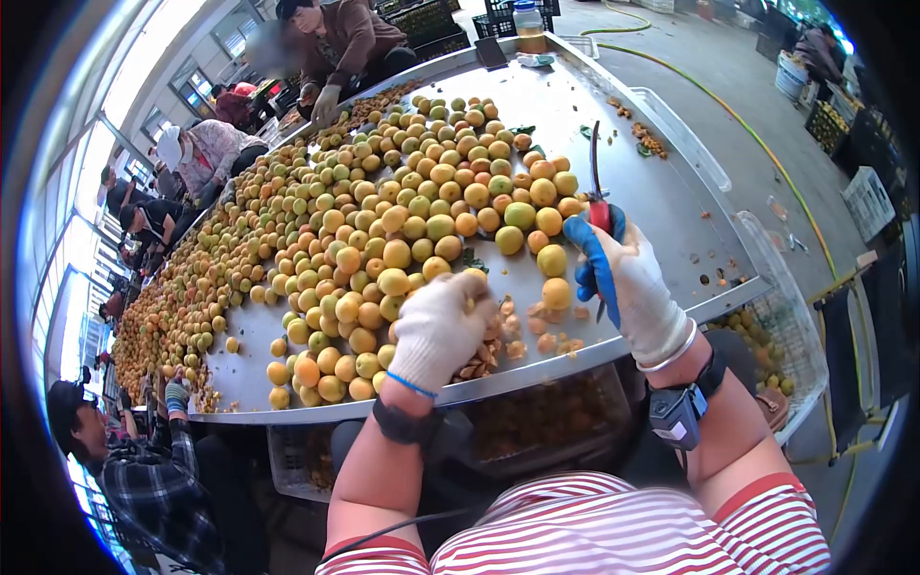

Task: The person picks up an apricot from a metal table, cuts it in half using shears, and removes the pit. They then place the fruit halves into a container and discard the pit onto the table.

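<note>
My left hand (446,321), in a white knit glove, is closed at the near edge of the fruit pile, over a heap of pitted fruit pieces and brown stones (484,356). Its curled fingers hide whatever they may hold. My right hand (623,273), in a white glove with blue-coated fingers, is wrapped around a red-handled knife (601,213) whose thin dark curved blade points up and away. Yellow-orange apricots (441,227), some greenish, cover much of the metal table (685,225). One apricot (556,293) lies between my hands, beside orange scraps (546,342).
A co-worker's gloved hand (327,103) reaches in at the far side; another person's gloved hand (178,395) is at the left edge. Crates of fruit (767,359) stand below and right of the table. A jar (529,27) and phone (490,54) sit at the far end.
</note>
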`<move>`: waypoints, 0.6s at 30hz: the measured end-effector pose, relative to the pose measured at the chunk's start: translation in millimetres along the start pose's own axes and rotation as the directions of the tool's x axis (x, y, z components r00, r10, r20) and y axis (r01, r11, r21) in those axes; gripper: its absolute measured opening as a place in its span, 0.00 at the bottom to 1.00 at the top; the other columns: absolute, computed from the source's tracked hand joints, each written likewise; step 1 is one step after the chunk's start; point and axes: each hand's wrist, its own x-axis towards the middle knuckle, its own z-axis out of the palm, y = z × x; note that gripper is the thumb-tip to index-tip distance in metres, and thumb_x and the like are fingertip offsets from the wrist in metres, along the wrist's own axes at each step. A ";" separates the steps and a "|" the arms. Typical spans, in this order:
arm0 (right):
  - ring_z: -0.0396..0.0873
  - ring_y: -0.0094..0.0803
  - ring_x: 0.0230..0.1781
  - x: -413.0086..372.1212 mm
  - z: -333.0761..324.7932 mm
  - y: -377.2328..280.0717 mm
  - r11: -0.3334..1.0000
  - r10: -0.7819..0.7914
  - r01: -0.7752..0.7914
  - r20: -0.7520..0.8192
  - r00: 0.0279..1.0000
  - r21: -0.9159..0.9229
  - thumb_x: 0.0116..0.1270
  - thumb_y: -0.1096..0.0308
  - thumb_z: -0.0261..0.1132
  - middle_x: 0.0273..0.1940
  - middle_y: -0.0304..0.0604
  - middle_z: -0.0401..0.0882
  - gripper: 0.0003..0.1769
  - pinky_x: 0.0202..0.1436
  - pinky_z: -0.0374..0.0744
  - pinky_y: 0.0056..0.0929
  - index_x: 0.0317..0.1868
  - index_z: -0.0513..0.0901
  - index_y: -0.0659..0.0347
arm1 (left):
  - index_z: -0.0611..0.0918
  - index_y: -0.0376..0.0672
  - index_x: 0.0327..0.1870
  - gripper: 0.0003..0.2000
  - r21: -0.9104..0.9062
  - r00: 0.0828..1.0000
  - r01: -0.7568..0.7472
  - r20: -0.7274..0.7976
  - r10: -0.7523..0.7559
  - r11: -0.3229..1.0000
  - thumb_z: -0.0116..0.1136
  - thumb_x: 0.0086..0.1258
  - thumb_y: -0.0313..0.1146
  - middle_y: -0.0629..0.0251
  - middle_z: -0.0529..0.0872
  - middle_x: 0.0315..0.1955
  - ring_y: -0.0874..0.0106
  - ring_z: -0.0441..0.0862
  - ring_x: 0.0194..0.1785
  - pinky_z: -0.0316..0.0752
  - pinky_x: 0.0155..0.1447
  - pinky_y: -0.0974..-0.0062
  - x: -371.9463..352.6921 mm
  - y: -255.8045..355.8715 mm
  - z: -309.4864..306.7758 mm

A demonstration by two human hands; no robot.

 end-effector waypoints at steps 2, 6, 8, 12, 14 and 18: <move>0.72 0.20 0.19 5.7 -2.2 0.1 0.998 -0.064 0.064 -0.022 0.998 -0.016 0.73 0.59 0.68 0.24 0.34 0.72 0.14 0.18 0.72 0.21 0.50 0.78 0.57 | 0.87 0.43 0.52 0.20 0.064 0.995 0.086 0.047 -0.089 0.994 0.71 0.62 0.45 0.55 0.89 0.43 0.62 0.89 0.44 0.82 0.49 0.67 13.7 3.1 -1.4; 0.71 0.17 0.19 9.6 -4.1 -5.4 0.978 -0.196 0.189 -0.078 0.977 -0.092 0.75 0.58 0.66 0.25 0.33 0.72 0.14 0.19 0.72 0.19 0.52 0.76 0.57 | 0.86 0.43 0.55 0.27 0.094 0.987 -0.058 0.153 0.043 0.994 0.70 0.60 0.53 0.55 0.88 0.49 0.59 0.88 0.51 0.80 0.56 0.65 27.7 36.4 17.8; 0.75 0.18 0.23 11.2 -7.3 -5.8 0.964 -0.241 0.232 -0.054 0.969 -0.131 0.77 0.61 0.64 0.31 0.36 0.76 0.14 0.23 0.75 0.20 0.54 0.73 0.58 | 0.86 0.40 0.50 0.31 0.233 0.956 -0.035 0.290 -0.035 0.972 0.67 0.60 0.61 0.53 0.89 0.44 0.56 0.88 0.48 0.81 0.52 0.61 36.7 61.5 25.0; 0.77 0.18 0.27 18.4 -9.1 6.9 0.848 -0.430 0.386 -0.047 0.902 -0.363 0.78 0.67 0.62 0.37 0.38 0.80 0.13 0.29 0.78 0.20 0.56 0.70 0.60 | 0.87 0.39 0.42 0.33 0.328 0.935 -0.086 0.352 -0.037 0.941 0.64 0.60 0.67 0.52 0.89 0.37 0.54 0.88 0.43 0.81 0.48 0.58 43.2 70.5 46.3; 0.76 0.18 0.27 5.9 -7.0 -6.0 0.907 -0.361 0.346 -0.021 0.932 -0.241 0.78 0.68 0.62 0.37 0.37 0.79 0.12 0.29 0.78 0.20 0.56 0.70 0.60 | 0.87 0.39 0.41 0.30 0.258 0.974 -0.156 0.198 0.105 0.954 0.67 0.57 0.62 0.52 0.89 0.37 0.55 0.88 0.44 0.81 0.48 0.60 33.9 57.7 52.7; 0.71 0.14 0.23 -4.1 -5.9 -13.3 0.963 -0.265 0.267 0.075 0.961 -0.018 0.79 0.68 0.61 0.34 0.34 0.78 0.08 0.24 0.74 0.18 0.52 0.73 0.60 | 0.82 0.36 0.56 0.25 -0.381 0.984 -0.015 0.160 0.081 0.925 0.75 0.56 0.31 0.62 0.86 0.40 0.74 0.85 0.41 0.81 0.50 0.77 13.8 45.6 14.3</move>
